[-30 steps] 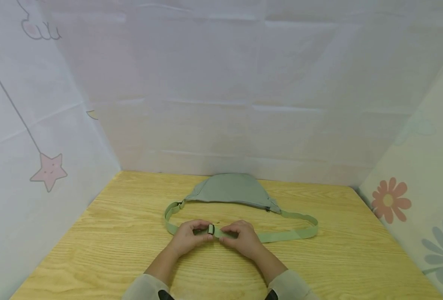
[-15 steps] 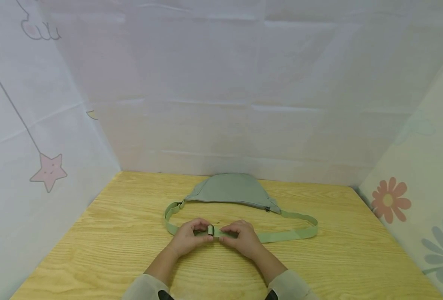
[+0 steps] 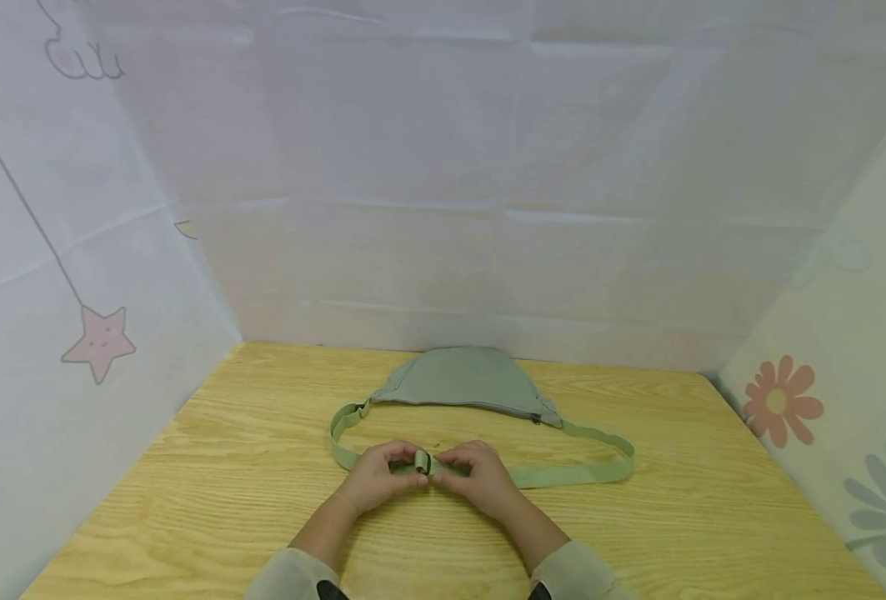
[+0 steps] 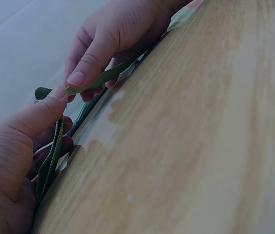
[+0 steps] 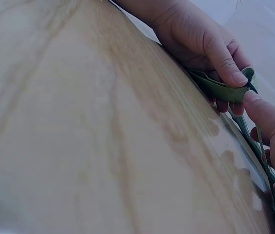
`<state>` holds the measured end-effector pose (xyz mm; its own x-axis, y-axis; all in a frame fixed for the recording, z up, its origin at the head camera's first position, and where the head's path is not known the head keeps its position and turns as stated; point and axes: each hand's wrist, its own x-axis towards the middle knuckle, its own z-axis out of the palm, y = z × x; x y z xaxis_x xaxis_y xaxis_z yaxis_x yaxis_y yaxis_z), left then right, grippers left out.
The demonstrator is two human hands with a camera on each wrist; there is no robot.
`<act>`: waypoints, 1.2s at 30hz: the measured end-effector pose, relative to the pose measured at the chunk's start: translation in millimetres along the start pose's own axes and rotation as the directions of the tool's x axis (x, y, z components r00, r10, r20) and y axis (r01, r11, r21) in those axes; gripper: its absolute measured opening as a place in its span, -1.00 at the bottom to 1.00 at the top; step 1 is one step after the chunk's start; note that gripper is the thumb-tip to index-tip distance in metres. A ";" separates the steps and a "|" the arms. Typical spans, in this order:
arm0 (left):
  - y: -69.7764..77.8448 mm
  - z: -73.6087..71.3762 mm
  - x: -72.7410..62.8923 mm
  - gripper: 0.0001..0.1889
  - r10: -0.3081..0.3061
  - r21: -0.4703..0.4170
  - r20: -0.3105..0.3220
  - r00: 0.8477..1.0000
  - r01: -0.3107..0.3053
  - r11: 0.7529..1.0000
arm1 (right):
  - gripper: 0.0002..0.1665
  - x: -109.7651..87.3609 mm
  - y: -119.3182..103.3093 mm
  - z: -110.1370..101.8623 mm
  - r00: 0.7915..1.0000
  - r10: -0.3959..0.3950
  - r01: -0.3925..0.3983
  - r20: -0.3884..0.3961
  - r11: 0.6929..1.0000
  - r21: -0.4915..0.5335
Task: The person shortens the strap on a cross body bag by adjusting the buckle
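Note:
A grey-green waist bag [image 3: 461,379] lies on the wooden table, its light green strap [image 3: 573,474] looping toward me. My left hand [image 3: 373,478] pinches the strap beside a dark strap adjuster buckle [image 3: 427,462], where a small fold of webbing stands up. Just to the right, my right hand [image 3: 482,478] pinches the strap between thumb and fingers, its tips close to the buckle. In the left wrist view, the thumbs of the left hand [image 4: 15,146] and right hand [image 4: 115,39] almost meet at the webbing [image 4: 109,74]. The fingers partly hide the buckle.
The wooden table [image 3: 210,500] reaches back to a pale hanging sheet [image 3: 443,183]. Patterned sheets stand at both sides, with a pink star [image 3: 99,342] on the left and a red flower [image 3: 780,402] on the right. A zipper pull [image 3: 536,418] sits at the bag's right end.
My right hand has shifted slightly left, nearer the buckle, drawing the right part of the strap a little with it. The fold at the buckle looks rounder. The bag has stayed still.

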<state>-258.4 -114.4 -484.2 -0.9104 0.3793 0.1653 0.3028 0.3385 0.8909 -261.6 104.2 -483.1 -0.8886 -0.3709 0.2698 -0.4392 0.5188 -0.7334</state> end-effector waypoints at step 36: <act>2.2 -0.2 -0.8 -0.67 -0.031 -0.036 -0.041 0.999 0.030 0.999 | -0.61 -7.4 15.8 -19.0 0.997 -0.053 0.061 0.047 0.980 -0.191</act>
<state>-257.1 -114.2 -482.3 -0.9302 0.3327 0.1549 0.2653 0.3179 0.9102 -264.5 129.8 -484.9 -0.8568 -0.4335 0.2791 -0.5099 0.6325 -0.5831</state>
